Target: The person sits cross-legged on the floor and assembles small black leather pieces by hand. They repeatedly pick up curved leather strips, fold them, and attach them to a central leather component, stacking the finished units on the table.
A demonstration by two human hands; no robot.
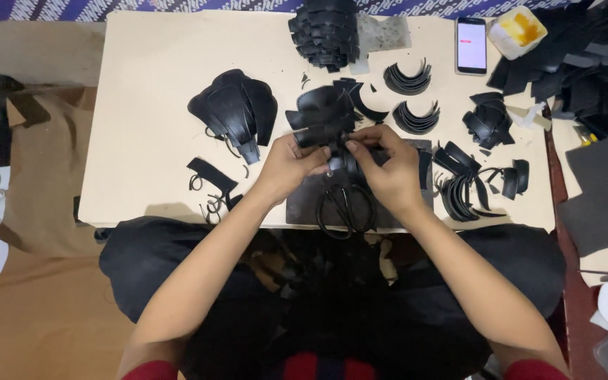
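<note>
My left hand (290, 165) and my right hand (387, 165) meet over the near middle of a low cream table (149, 77). Both pinch the same black cut leather piece (325, 134), holding it just above the table. The part between my fingers is hidden. Right below my hands lie black scissors (346, 207) on a dark grey cutting mat (304, 200). A fan of similar black pieces (328, 105) sits just behind the held one.
A stack of black pieces (237, 112) lies to the left, another pile (325, 32) at the back, curved strips (409, 77) and more cut parts (469, 183) to the right. A phone (471, 44) and a small tub of yellow glue (518, 32) stand at the back right. Dark sheets (603, 190) lie on the right.
</note>
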